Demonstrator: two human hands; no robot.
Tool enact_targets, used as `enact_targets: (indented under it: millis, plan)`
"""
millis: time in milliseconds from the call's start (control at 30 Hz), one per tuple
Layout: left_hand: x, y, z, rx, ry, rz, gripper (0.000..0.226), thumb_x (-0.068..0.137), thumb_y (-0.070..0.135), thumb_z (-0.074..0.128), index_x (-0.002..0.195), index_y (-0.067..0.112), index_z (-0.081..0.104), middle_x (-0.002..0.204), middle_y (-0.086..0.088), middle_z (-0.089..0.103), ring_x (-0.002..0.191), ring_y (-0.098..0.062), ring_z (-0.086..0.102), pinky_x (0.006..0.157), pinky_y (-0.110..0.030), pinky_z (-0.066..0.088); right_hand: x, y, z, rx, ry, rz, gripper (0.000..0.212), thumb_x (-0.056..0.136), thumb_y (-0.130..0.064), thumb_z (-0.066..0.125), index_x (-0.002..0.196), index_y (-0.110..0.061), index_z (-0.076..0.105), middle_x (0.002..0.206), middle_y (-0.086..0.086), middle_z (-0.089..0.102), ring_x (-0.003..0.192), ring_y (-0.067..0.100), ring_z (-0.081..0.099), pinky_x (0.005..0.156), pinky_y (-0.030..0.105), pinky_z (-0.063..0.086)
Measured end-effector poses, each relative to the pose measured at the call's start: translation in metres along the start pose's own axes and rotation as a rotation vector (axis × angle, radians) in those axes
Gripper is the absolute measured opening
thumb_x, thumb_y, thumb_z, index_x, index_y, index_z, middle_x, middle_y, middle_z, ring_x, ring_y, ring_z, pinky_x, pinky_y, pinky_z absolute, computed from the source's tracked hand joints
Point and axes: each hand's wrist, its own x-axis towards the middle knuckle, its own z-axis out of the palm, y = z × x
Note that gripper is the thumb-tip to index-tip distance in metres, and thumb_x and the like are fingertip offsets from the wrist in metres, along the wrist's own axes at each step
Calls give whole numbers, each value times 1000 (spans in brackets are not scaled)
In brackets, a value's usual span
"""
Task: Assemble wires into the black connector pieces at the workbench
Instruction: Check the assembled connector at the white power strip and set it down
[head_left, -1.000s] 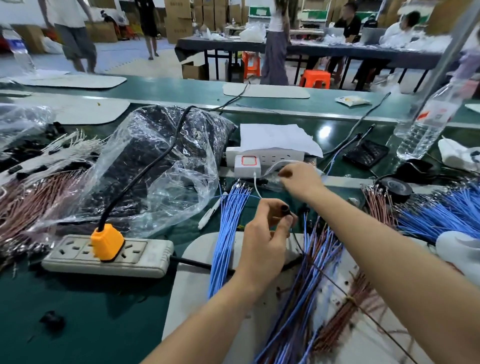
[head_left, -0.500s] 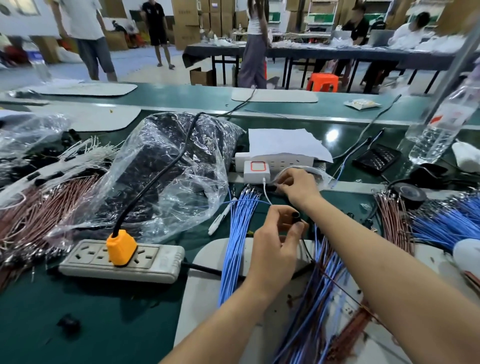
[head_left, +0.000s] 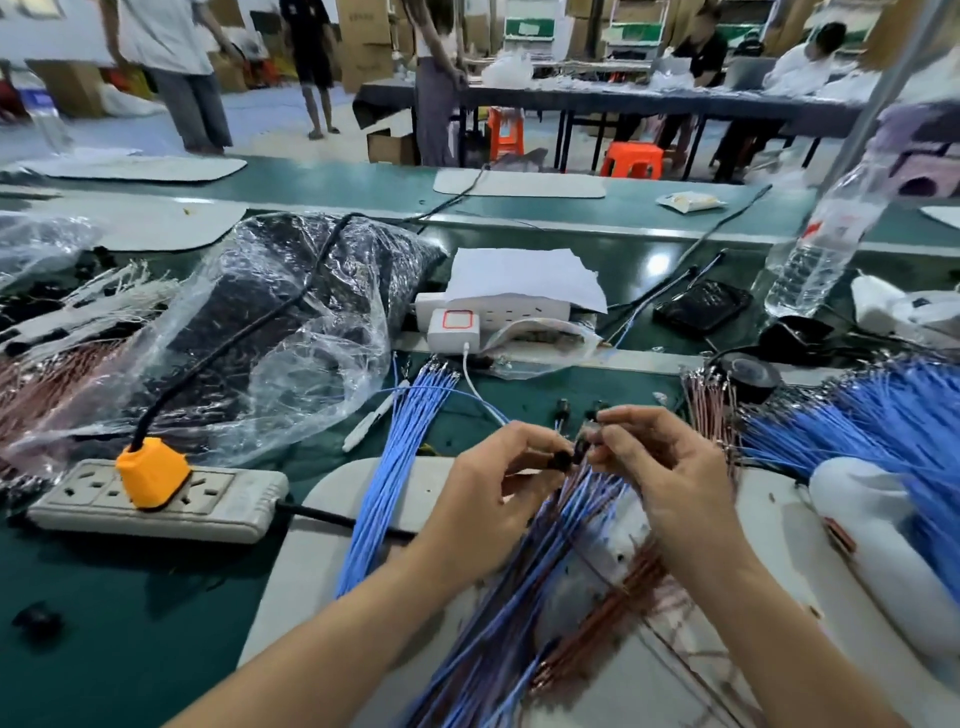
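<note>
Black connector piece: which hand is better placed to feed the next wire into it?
Right, probably. The left hand grips the black connector piece, steadying it. The right hand pinches only a small dark part beside it, and sits just above the loose blue wires.

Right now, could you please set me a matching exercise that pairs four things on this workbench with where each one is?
Things
1. orange plug
2. water bottle
3. sheet of paper
4. black connector piece

Places
A. pinched between the fingertips of the left hand and the right hand
B. lying on top of the white power strip
C. at the far right of the bench
D. plugged into the grey power strip

Pairs: 1-D, 2-C, 3-B, 4-A
</note>
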Motion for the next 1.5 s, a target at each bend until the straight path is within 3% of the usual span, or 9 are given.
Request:
enact_targets:
  millis: [133, 433, 633, 733, 933, 1000, 1133, 1267, 1500]
  plan:
    - [0, -1, 2, -11, -15, -21, 20, 86, -7, 62, 103, 3, 61, 98, -2, 70, 95, -12, 68, 86, -22, 51, -9, -5, -3, 86, -79, -12, 13, 83, 5, 62, 82, -7, 68, 70, 7, 71, 62, 13, 67, 63, 18, 54]
    - [-1, 4, 1, 40, -14, -10, 30, 85, -4, 64, 98, 23, 62, 91, 6, 71, 88, -8, 68, 79, -16, 50, -13, -11, -5, -88, -139, -181, 23, 79, 6, 68, 84, -16, 72, 72, -2, 73, 63, 5, 67, 66, 11, 50]
    - [0, 7, 0, 171, 10, 18, 29, 86, 1, 66, 103, 24, 65, 87, 11, 70, 77, -11, 67, 77, -31, 55, -14, -12, -7, -445, -124, -394, 28, 79, 5, 71, 89, -21, 72, 82, -10, 70, 77, 5, 68, 72, 16, 53]
    - [-1, 8, 1, 139, 21, -5, 26, 87, 0, 64, 103, 21, 65, 84, 11, 70, 72, -8, 67, 73, -24, 54, -14, -12, -8, -516, -131, -454, 22, 78, 3, 72, 89, -16, 73, 84, -12, 69, 79, 3, 67, 73, 16, 52]
    - [-2, 11, -1, 46, 7, -52, 23, 87, 6, 64, 96, 28, 62, 78, 5, 70, 63, -7, 63, 67, -18, 51, -11, -12, -9, -114, -196, -85, 18, 81, 5, 67, 85, -12, 70, 73, -1, 73, 62, 6, 69, 63, 12, 51]
    - [-1, 10, 0, 40, -1, -67, 22, 86, 11, 65, 96, 30, 62, 80, -1, 71, 65, -11, 64, 68, -21, 53, -11, -11, -9, -119, -195, -79, 18, 80, 5, 68, 82, -13, 69, 73, -1, 73, 63, 7, 69, 63, 12, 51]
    - [1, 8, 0, 81, 1, -67, 33, 77, 7, 75, 95, 32, 63, 84, 10, 71, 81, -8, 67, 79, -22, 52, -13, -9, -6, -191, -169, -103, 23, 80, 6, 69, 80, -17, 69, 72, -3, 72, 66, 7, 69, 65, 10, 50]
    - [-1, 8, 0, 90, -20, -55, 32, 80, 3, 72, 93, 31, 63, 81, 19, 70, 78, 1, 66, 77, -14, 49, -11, -10, -9, -88, -215, -15, 13, 80, 5, 68, 78, -8, 70, 65, 5, 70, 58, 10, 67, 60, 14, 51]
    - [-3, 9, -1, 9, -57, -79, 16, 82, 14, 70, 92, 25, 65, 81, 8, 73, 68, -7, 68, 72, -18, 52, -9, -10, -12, -67, -265, 56, 5, 78, 0, 70, 77, -5, 70, 62, 4, 67, 56, 9, 61, 58, 16, 50]
